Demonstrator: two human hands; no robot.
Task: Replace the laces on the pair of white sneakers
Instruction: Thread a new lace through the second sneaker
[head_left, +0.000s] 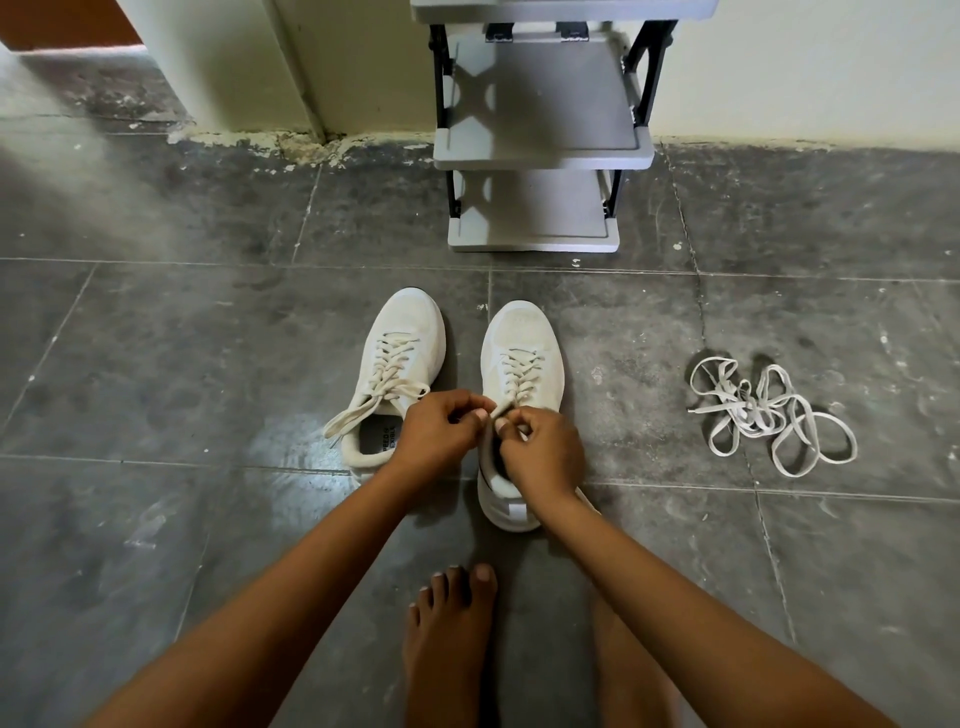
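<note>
Two white sneakers stand side by side on the dark tiled floor, toes pointing away from me. The left sneaker (402, 358) is laced, and its cream lace ends trail loose to the left. Over the right sneaker (522, 345), both hands meet at the top of its lacing. My left hand (434, 434) pinches the lace (519, 374) there, fingers curled. My right hand (543, 452) pinches the same lace close beside it and hides the shoe's opening. A tangled heap of loose white laces (769, 415) lies on the floor to the right, well apart from the shoes.
A grey plastic shoe rack (540, 150) with black posts stands against the wall straight ahead. My bare foot (447, 634) rests on the floor just behind the right sneaker. A wall corner (306, 104) with flaking paint is at the upper left.
</note>
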